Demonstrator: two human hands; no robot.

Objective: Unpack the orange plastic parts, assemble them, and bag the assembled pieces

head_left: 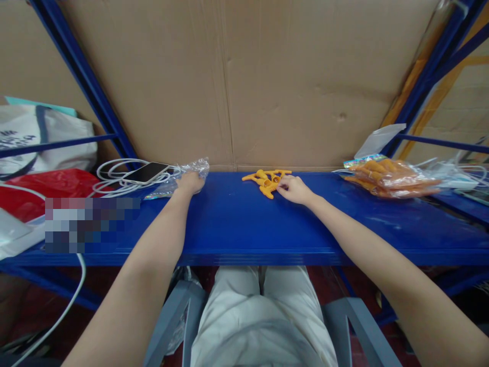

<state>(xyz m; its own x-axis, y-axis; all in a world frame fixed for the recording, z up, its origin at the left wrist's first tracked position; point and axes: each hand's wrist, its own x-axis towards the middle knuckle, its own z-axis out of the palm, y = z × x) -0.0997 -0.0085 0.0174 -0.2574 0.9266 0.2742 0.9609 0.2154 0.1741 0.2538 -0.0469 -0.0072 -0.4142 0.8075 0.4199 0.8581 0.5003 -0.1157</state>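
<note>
My left hand (190,182) is closed on a crumpled clear plastic bag (191,167) at the back of the blue shelf (244,224). My right hand (293,189) rests on the shelf with its fingertips pinching at a small pile of orange plastic pieces (266,181), which lie loose near the cardboard back wall. The two hands are about a hand's width apart.
A phone (147,173) lies on coiled white cables (114,176) at the left. Further left are a red bag (46,186) and a white tote bag (42,137). At the right lie packed bags of orange pieces (389,177). Blue rack struts frame both sides.
</note>
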